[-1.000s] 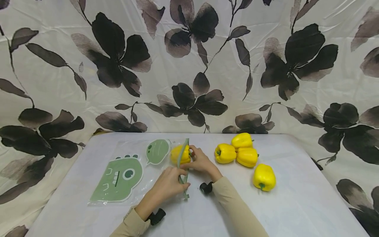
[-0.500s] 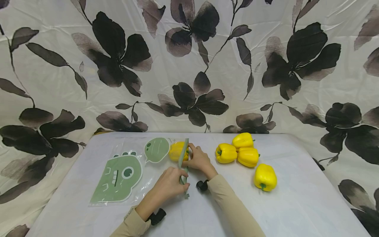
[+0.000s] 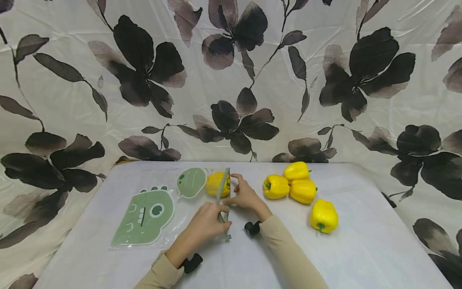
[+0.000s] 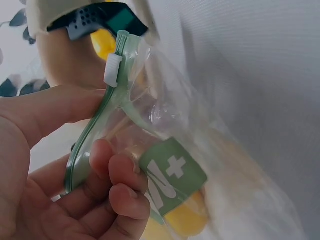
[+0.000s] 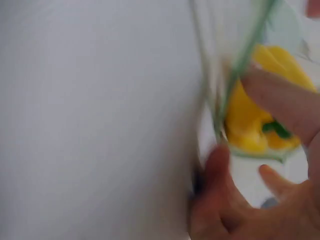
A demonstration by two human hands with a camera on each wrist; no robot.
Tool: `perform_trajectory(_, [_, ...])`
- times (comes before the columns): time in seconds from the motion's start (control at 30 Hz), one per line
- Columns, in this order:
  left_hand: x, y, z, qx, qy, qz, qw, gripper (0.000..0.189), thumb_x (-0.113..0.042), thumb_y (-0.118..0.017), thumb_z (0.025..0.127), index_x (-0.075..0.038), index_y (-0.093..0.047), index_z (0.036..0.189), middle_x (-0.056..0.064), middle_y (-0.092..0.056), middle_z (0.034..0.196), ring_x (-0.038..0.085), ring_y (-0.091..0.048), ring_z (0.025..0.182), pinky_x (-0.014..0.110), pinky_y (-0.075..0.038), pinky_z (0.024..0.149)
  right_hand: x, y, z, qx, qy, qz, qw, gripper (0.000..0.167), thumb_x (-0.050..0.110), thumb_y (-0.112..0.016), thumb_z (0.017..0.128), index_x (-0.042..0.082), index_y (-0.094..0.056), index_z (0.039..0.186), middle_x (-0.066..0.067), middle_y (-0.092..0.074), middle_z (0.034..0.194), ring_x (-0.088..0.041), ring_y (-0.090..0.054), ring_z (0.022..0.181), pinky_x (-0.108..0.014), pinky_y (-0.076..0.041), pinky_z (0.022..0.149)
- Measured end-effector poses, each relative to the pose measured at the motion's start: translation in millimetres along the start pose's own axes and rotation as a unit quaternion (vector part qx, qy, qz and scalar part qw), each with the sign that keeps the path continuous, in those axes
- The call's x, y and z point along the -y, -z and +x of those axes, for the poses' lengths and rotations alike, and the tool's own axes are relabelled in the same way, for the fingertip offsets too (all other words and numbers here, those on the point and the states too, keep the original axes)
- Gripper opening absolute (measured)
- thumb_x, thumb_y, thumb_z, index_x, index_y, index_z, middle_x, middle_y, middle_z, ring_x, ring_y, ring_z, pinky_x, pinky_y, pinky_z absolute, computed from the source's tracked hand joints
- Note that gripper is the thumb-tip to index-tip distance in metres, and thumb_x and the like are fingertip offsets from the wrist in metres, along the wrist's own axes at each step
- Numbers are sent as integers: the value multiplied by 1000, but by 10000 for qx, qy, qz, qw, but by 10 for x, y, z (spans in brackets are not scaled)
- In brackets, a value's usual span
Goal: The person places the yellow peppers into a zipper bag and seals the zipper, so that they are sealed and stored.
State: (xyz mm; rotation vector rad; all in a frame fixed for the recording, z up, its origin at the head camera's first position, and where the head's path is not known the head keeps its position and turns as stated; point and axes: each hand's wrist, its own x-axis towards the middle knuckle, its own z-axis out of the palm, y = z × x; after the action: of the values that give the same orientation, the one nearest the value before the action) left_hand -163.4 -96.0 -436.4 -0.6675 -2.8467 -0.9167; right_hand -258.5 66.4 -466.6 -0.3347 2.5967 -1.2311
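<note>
A clear slider zip bag [image 3: 144, 218] with a green cartoon print lies flat on the table, its green-edged mouth facing right. My left hand [image 3: 207, 220] pinches the near part of that mouth between thumb and fingers; a white slider [image 4: 113, 70] shows beside the thumb in the left wrist view. Just inside the mouth sits a yellow bell pepper [image 3: 214, 184], its green stem [image 5: 276, 129] toward the opening. My right hand [image 3: 247, 195] is at the mouth with fingers spread, fingertips touching or very near the edge, and holds no pepper. Blur hides the exact contact.
Three yellow bell peppers [image 3: 302, 191] sit clustered at the back right of the white table [image 3: 361, 249]. Another yellow pepper [image 3: 323, 216] stands apart, nearer and further right. Floral cloth [image 3: 231, 80] hangs behind the table.
The right hand has let go of the pepper, which has shifted slightly left into the bag. That hand drew briefly toward me, then came forward again at the mouth. The left hand stays put.
</note>
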Motion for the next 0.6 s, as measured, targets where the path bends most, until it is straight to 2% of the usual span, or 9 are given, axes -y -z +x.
perform_trajectory(0.1, [-6, 6, 22, 39, 103, -97, 9999, 24, -13, -82, 74, 1, -75, 93, -2, -62, 66, 6, -45, 51, 23, -38, 47, 3, 160, -97, 82, 83, 530, 9985, 87, 18, -85, 79, 11, -33, 149, -17, -55, 117, -22, -59, 78, -33, -50, 72])
perform_trajectory(0.17, [-3, 10, 22, 94, 215, -170, 9996, 26, -13, -82, 75, 1, -74, 95, -2, -61, 66, 5, -46, 50, 23, -38, 45, 20, 267, -181, 4, 296, 594, 9978, 79, 16, -83, 81, 8, -38, 146, -19, -57, 122, -20, -61, 80, -33, -51, 73])
perform_trajectory(0.27, [3, 13, 24, 179, 321, -243, 9990, 27, -14, -81, 77, 2, -74, 98, -2, -62, 67, 5, -47, 49, 22, -39, 45, 71, 468, -324, -441, 794, 480, 9947, 66, 15, -81, 83, 7, -48, 140, -19, -59, 123, -23, -63, 87, -37, -52, 78])
perform_trajectory(0.4, [2, 14, 22, 210, 394, -308, 9985, 29, -14, -81, 77, 2, -73, 101, -2, -63, 67, 5, -47, 48, 22, -40, 44, 97, 759, -504, -1235, 1281, -31, 9840, 54, 10, -80, 83, 5, -56, 131, -16, -60, 122, -29, -63, 100, -46, -51, 89])
perform_trajectory(0.5, [-3, 16, 18, 188, 404, -315, 9985, 29, -13, -81, 77, 2, -73, 101, -2, -62, 66, 5, -46, 47, 22, -38, 43, 67, 940, -616, -1633, 1202, -587, 9775, 54, 9, -80, 82, 5, -56, 131, -15, -57, 128, -33, -57, 113, -50, -46, 97])
perform_trajectory(0.6, [-8, 17, 11, 189, 399, -342, 9984, 30, -13, -81, 77, 2, -73, 102, -4, -59, 64, 5, -44, 46, 21, -36, 42, -5, 1049, -686, -1637, 923, -1049, 9766, 62, 8, -81, 79, 5, -55, 134, -15, -52, 137, -37, -47, 126, -53, -37, 106])
